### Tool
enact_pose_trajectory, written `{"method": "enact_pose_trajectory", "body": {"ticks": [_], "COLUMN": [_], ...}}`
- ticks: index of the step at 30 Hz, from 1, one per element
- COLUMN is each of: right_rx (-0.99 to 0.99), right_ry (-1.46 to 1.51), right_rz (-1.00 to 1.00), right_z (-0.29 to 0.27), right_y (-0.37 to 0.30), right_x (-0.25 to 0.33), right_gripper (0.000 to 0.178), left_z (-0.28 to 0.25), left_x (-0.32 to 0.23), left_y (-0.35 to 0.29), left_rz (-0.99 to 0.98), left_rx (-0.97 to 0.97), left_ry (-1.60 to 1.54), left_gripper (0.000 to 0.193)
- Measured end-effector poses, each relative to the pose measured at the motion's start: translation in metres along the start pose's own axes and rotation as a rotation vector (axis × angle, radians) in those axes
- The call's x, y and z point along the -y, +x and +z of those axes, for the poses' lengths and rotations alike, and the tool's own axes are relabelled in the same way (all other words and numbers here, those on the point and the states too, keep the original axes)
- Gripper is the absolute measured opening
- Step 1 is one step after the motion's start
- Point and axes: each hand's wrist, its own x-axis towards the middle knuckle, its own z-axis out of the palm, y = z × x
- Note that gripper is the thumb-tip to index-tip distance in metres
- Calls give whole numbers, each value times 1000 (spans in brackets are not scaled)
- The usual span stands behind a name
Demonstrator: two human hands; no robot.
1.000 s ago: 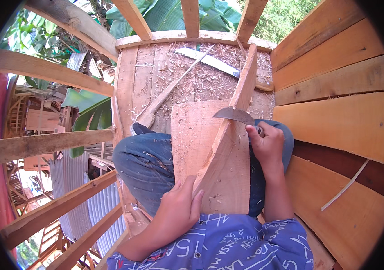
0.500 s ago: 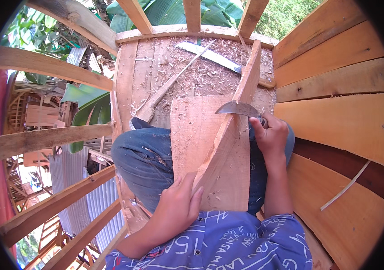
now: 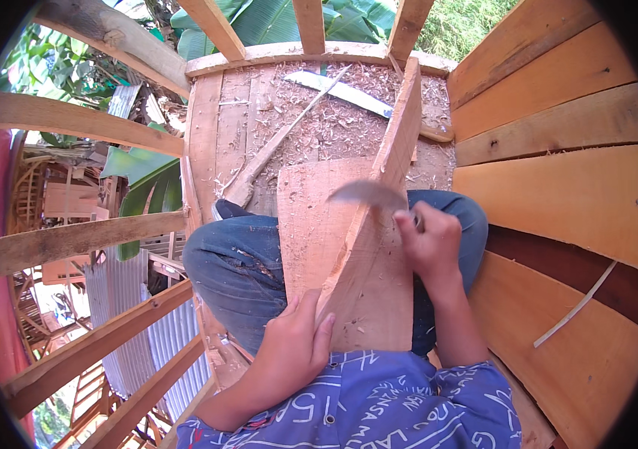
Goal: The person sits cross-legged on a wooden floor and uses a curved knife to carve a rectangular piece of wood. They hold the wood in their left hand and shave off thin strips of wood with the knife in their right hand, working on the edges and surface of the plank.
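Note:
My left hand is closed round the near end of a wooden plank, which stands on its long edge and slants away to the upper right. Its fingers lie on one side and the thumb on the other. In my right hand is the handle of a knife with a dark, curved blade. The blade lies across the plank's upper edge about midway along and is slightly smeared by motion. Beneath the plank, a flat wooden board rests across my lap.
Wood shavings cover the plank floor ahead. A long pale metal blade and a tapering wooden stick lie there. Wooden slats rise on the left; a board wall stands close on the right, with a thin strip against it.
My right hand has drawn the knife toward me and to the left along the plank's edge. The plank's far end has shifted slightly left and upward in view; my left hand keeps its hold.

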Motion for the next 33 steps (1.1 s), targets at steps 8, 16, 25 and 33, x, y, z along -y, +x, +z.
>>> {"method": "enact_pose_trajectory", "body": {"ticks": [8, 16, 25, 33], "right_rx": [58, 45, 34, 30], "right_ry": [40, -9, 33, 26], "right_rz": [-104, -32, 126, 101], "right_z": [1, 1, 0, 0], "right_y": [-5, 5, 27, 10], "right_x": [19, 10, -1, 8], "right_gripper": [55, 54, 53, 51], "left_z": [3, 3, 2, 3], "left_x": [3, 6, 6, 3], "left_y": [-2, 1, 4, 5], "left_rz": [14, 18, 41, 16], "left_rx": [-35, -42, -16, 2], "left_ry": [-7, -40, -8, 1], "left_gripper": [32, 32, 33, 28]}}
